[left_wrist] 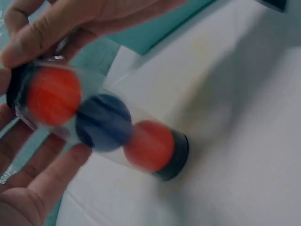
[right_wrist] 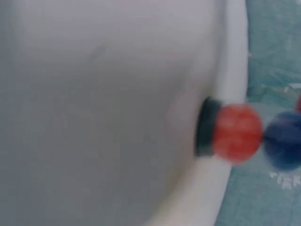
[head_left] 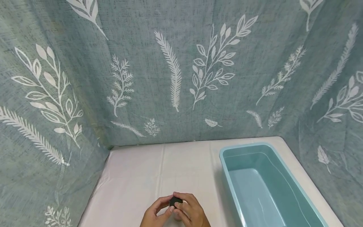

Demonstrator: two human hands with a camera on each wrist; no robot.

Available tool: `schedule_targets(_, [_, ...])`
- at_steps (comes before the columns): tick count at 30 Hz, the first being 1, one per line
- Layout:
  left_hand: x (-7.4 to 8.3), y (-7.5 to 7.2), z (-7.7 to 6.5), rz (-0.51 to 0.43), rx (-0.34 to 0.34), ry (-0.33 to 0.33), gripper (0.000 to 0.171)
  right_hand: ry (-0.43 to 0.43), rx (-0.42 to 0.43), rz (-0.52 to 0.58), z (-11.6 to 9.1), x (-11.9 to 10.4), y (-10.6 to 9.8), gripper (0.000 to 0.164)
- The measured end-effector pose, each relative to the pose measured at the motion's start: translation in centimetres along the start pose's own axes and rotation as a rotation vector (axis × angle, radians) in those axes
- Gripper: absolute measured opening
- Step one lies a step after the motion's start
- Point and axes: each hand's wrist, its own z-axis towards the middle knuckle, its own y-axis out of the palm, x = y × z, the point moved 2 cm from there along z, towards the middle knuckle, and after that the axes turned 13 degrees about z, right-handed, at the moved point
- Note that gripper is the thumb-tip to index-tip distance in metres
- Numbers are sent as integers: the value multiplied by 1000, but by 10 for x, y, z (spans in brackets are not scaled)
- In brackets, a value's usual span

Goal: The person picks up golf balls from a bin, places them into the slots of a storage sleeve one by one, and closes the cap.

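Observation:
A clear tube (left_wrist: 104, 82) with black end caps contains two red balls and a blue ball (left_wrist: 103, 122) between them. In the head view, the black cap (head_left: 175, 200) at its upper end shows between both hands, near the front of the table. My left hand (head_left: 155, 213) holds the tube around this capped end, fingers curved along its side. From the other side, my right hand (head_left: 194, 210) grips the cap end with thumb and fingers. The lower cap (left_wrist: 175, 157) points toward the white tabletop. In the right wrist view, the lower red ball (right_wrist: 237, 133) is blurred and neither hand shows.
A deep teal plastic bin (head_left: 224, 157) stands on the right side of the white-covered table (head_left: 136, 170). Grey-green curtains (head_left: 141, 78) with white leaf prints hang behind the table and along both sides.

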Motion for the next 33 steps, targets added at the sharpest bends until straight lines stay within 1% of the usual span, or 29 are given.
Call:
schedule_targets(2, [0, -1, -2, -15, -17, 2, 40, 26, 32, 21, 0, -3, 2, 21])
schedule_targets(4, [0, -1, -4, -33, -29, -5, 41, 26, 53, 32, 0, -6, 2, 21])
schedule_targets(6, [0, 0, -5, -43, -21, -15, 42, 21, 53, 31, 0, -7, 2, 21])
schedule_targets(7, [1, 0, -5, -44, -16, -19, 42, 35, 46, 35, 1, -7, 1, 20])
schedule_targets(13, [2, 3, -6, -29, -20, -35, 44, 180, -14, 44, -1, -8, -4, 17])
schedule_targets(17, [1, 3, -7, -51, -26, -30, 44, 222, -39, 81, -1, -9, -6, 16])
schedule_targets(20, [1, 3, -7, -68, -34, -28, 45, 277, -30, 107, 0, -9, -4, 17])
schedule_targets(24, [1, 2, -6, -59, -27, -29, 46, 369, 4, 139, -1, -9, 0, 27])
schedule_targets(26, [0, 1, -6, -54, -22, -24, 46, 400, 12, 159, -2, -10, 1, 29])
schedule_targets(28, [0, 0, -6, -60, -20, -22, 45, 407, 3, 158, -3, -10, 1, 25])
schedule_targets(30, [0, 0, -5, -74, -21, -22, 44, 394, -9, 142, -4, -11, 1, 16])
schedule_targets(33, [-1, 0, -5, -81, -13, -45, 44, 329, -24, 78, -4, -11, 0, 7])
